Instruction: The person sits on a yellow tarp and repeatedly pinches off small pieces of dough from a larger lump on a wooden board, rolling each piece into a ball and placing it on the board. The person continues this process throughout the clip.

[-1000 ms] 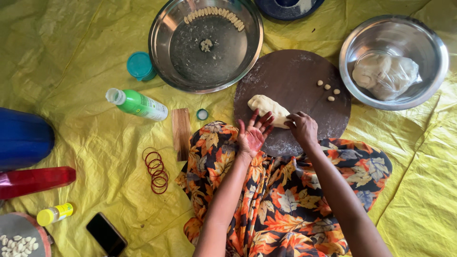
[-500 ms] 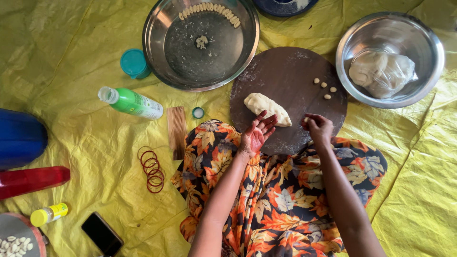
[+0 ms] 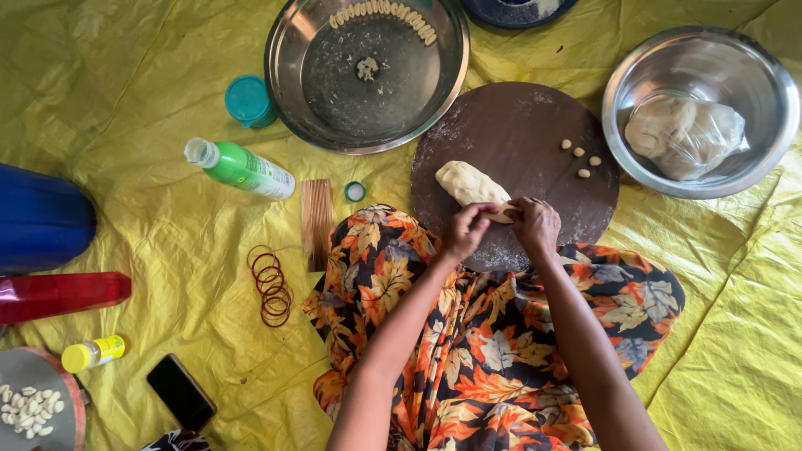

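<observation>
A pale lump of dough (image 3: pixel 464 182) lies on a round dark brown board (image 3: pixel 518 134). My left hand (image 3: pixel 464 230) and my right hand (image 3: pixel 535 224) meet at the near end of the lump, fingers pinched on it. Three small dough balls (image 3: pixel 580 154) sit on the board's right side. Beyond the board a large steel pan (image 3: pixel 368 75) holds a curved row of shaped dough pieces (image 3: pixel 380 12) along its far rim. A steel bowl (image 3: pixel 752 75) at the right holds a bag of dough (image 3: pixel 685 134).
On the yellow sheet (image 3: pixel 150 100): a green bottle (image 3: pixel 241 169), a teal lid (image 3: pixel 248 100), a ridged wooden block (image 3: pixel 317 221), red rubber bands (image 3: pixel 271 284), a phone (image 3: pixel 181 392), a small yellow bottle (image 3: pixel 92 353), a red bottle (image 3: pixel 63 294), a blue container (image 3: pixel 42 219). A plate with dough pieces (image 3: pixel 33 409) is at bottom left.
Both hands have come together on the near end of the dough lump; before, the left hand was spread open and the right hand was apart from it.
</observation>
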